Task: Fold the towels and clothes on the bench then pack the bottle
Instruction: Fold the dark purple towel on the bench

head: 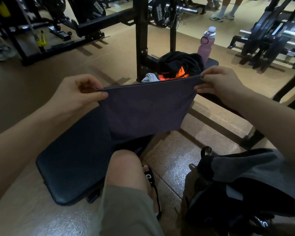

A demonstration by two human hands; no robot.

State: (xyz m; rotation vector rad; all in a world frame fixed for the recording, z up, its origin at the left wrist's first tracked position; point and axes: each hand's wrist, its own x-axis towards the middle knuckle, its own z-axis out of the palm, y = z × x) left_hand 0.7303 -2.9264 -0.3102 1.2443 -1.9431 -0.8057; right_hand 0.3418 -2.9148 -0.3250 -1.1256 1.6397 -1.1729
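Centre of frame: left hand (78,92) and right hand (218,82) are pinching the top corners of 1 purple towel (143,108) above the table (71,164). Upper centre, unfolded clothes (179,65) and the bottle (206,43) are awaiting folding and packing.

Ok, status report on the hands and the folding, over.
Left hand and right hand each hold a pinch grip on a top corner of the purple-grey cloth towel. Black and orange clothes pile unfolded on the bench. Pink bottle unpacked.
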